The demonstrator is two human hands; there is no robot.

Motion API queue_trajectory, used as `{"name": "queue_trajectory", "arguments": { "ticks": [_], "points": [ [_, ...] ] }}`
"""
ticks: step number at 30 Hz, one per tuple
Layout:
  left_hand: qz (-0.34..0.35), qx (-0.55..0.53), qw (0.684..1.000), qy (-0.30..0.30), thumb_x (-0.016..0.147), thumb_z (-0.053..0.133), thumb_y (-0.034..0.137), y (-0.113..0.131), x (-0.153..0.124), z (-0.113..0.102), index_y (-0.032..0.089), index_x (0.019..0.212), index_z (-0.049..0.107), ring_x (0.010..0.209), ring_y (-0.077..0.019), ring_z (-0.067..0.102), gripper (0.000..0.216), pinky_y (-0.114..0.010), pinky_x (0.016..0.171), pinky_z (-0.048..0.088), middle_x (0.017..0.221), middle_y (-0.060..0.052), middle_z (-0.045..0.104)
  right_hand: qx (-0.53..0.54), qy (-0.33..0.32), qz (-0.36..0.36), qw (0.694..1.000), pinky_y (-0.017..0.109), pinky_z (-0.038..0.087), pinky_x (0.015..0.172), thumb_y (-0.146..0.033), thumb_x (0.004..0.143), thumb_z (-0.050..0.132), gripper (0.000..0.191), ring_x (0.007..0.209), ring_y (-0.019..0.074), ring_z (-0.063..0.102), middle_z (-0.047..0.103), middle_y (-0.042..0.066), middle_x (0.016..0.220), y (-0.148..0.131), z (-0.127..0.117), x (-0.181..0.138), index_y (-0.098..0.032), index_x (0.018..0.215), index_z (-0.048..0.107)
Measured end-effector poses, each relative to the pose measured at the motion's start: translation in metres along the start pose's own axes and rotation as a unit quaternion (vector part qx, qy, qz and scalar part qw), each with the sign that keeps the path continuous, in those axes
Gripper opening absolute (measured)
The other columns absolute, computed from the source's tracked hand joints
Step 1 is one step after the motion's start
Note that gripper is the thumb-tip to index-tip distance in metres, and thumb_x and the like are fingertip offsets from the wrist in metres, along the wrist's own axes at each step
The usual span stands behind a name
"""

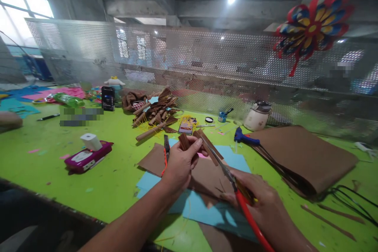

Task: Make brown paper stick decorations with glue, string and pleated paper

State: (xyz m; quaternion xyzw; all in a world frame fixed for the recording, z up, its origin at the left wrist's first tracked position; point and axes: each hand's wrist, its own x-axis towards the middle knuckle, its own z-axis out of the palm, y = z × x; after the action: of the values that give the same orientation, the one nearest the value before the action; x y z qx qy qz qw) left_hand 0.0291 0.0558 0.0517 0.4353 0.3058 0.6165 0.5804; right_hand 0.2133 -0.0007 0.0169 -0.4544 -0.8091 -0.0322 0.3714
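Note:
My left hand (180, 163) is closed, pinching a folded strip of brown paper (203, 143) between thumb and fingers above the table. My right hand (256, 201) grips red-handled scissors (233, 183), whose blades reach up to the brown strip. Under both hands lie brown paper sheets (153, 161) on top of light blue sheets (206, 208). A small orange-and-black tool (166, 151) lies just left of my left hand.
On the green table (118, 177): a pile of rolled brown paper pieces (156, 116), a phone (187, 126), a blue glue gun (245, 138), a thick stack of brown sheets (304, 157), a white pot (257, 117), a magenta device (87, 157). A perforated metal screen (206, 59) stands behind, with a paper flower (313, 27).

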Motion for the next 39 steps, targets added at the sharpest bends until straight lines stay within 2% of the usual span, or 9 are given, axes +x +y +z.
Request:
{"name": "queue_trajectory", "arguments": {
  "ticks": [7,18,28,34,39],
  "points": [
    [0.001,0.007,1.000,-0.017,0.075,0.060,0.030,-0.0028,-0.0012,-0.0004,0.014,0.077,0.050,0.035,-0.0023,0.035,0.019,-0.015,0.034,0.018,0.055,0.000,0.058,0.031,-0.014,0.023,0.999,0.027,0.052,0.065,-0.036,0.073,0.061,0.036,0.077,0.0191,0.064,0.068,0.005,0.092,-0.0035,-0.0020,0.0061,-0.022,0.106,0.060],
    [-0.001,0.025,0.999,-0.020,0.072,0.062,0.034,-0.0035,-0.0011,-0.0001,0.014,0.074,0.051,0.035,-0.0027,0.034,0.023,-0.016,0.035,0.018,0.053,0.001,0.057,0.021,0.007,-0.011,1.000,0.029,0.053,0.069,-0.035,0.073,0.061,0.040,0.081,0.0202,0.065,0.068,0.005,0.095,-0.0030,-0.0017,0.0054,-0.023,0.111,0.058],
    [-0.012,0.024,0.999,-0.034,0.071,0.065,0.031,-0.0046,-0.0034,-0.0012,0.016,0.074,0.049,0.037,-0.0021,0.030,0.022,-0.016,0.035,0.017,0.050,0.006,0.050,0.009,0.001,0.020,1.000,0.030,0.053,0.068,-0.035,0.073,0.060,0.037,0.081,0.0202,0.064,0.068,0.006,0.093,-0.0031,-0.0035,0.0039,-0.021,0.108,0.059],
    [-0.010,0.049,0.997,-0.055,0.073,0.063,0.033,-0.0063,-0.0053,-0.0017,0.016,0.075,0.050,0.042,-0.0034,0.036,0.021,-0.016,0.039,0.021,0.058,0.003,0.055,0.023,0.008,0.021,0.999,0.027,0.052,0.065,-0.035,0.073,0.060,0.034,0.077,0.0184,0.064,0.068,0.004,0.090,-0.0023,-0.0041,0.0027,-0.022,0.104,0.061],
    [-0.024,0.057,0.996,-0.068,0.072,0.063,0.035,-0.0076,-0.0046,-0.0028,0.016,0.075,0.052,0.040,-0.0028,0.033,0.022,-0.017,0.038,0.018,0.059,0.002,0.055,0.021,0.015,0.019,0.999,0.028,0.052,0.067,-0.035,0.073,0.061,0.034,0.078,0.0190,0.064,0.068,0.005,0.090,-0.0004,-0.0047,-0.0002,-0.021,0.104,0.061]
  ]
}}
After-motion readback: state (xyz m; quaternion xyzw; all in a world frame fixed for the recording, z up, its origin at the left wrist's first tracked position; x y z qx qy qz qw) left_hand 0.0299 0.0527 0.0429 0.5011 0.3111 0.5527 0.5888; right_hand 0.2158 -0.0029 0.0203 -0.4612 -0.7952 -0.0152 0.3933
